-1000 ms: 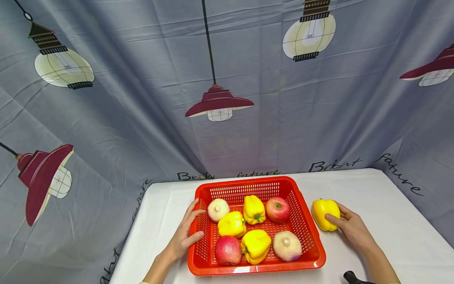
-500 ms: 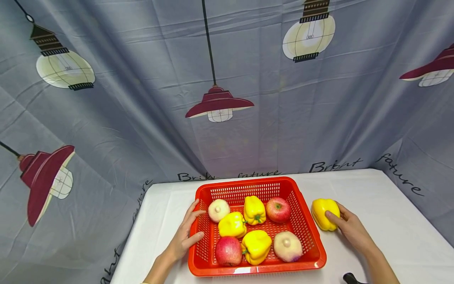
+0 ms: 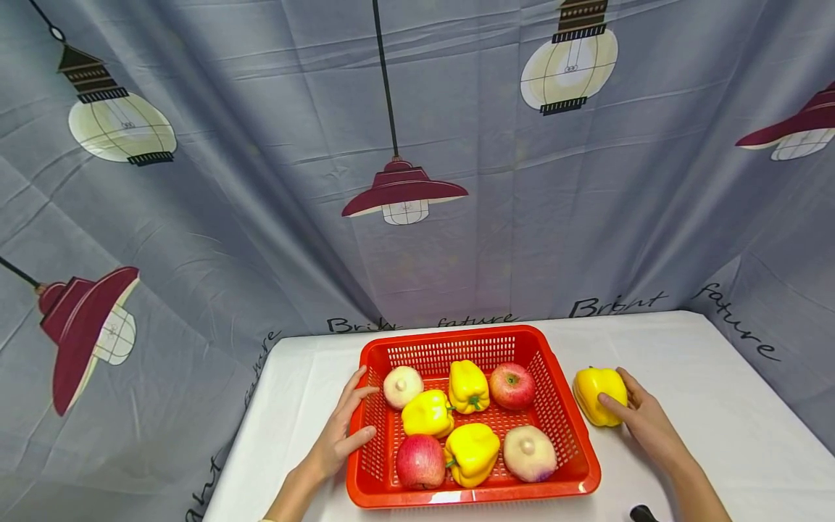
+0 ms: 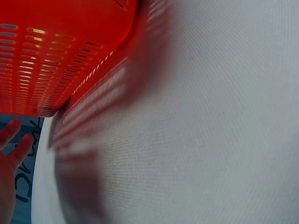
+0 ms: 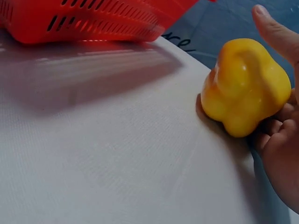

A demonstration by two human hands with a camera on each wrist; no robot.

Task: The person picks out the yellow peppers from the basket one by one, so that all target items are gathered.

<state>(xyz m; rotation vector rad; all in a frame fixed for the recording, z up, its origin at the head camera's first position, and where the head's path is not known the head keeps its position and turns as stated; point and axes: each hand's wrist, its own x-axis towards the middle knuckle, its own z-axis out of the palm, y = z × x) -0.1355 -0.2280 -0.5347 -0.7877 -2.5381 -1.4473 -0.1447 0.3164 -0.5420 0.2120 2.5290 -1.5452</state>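
Note:
A red perforated plastic basket (image 3: 472, 499) stands on the white table in the head view. My left hand (image 3: 339, 428) is at its left side with fingers spread, fingertips and thumb overlapping the rim. Two of that hand's fingers (image 4: 18, 147) show near the basket wall in the left wrist view. To the basket's right, a yellow bell pepper (image 3: 596, 395) sits on the table with my right hand (image 3: 646, 420) around its right side. The right wrist view shows the thumb raised and apart from the pepper (image 5: 245, 84), while the other fingers lie against it, partly hidden.
In the basket are several yellow bell peppers (image 3: 471, 453), a red apple (image 3: 420, 462), another apple (image 3: 512, 385), and two pale round vegetables, one nearer (image 3: 528, 453) and one farther (image 3: 402, 386). A black object (image 3: 642, 513) shows at the bottom edge. A grey lamp-print curtain (image 3: 483, 254) hangs behind the table.
My right hand's thumb and forefinger stand slightly farther apart, and the pepper beside them has shifted very little. The left hand and the basket stay nearly still.

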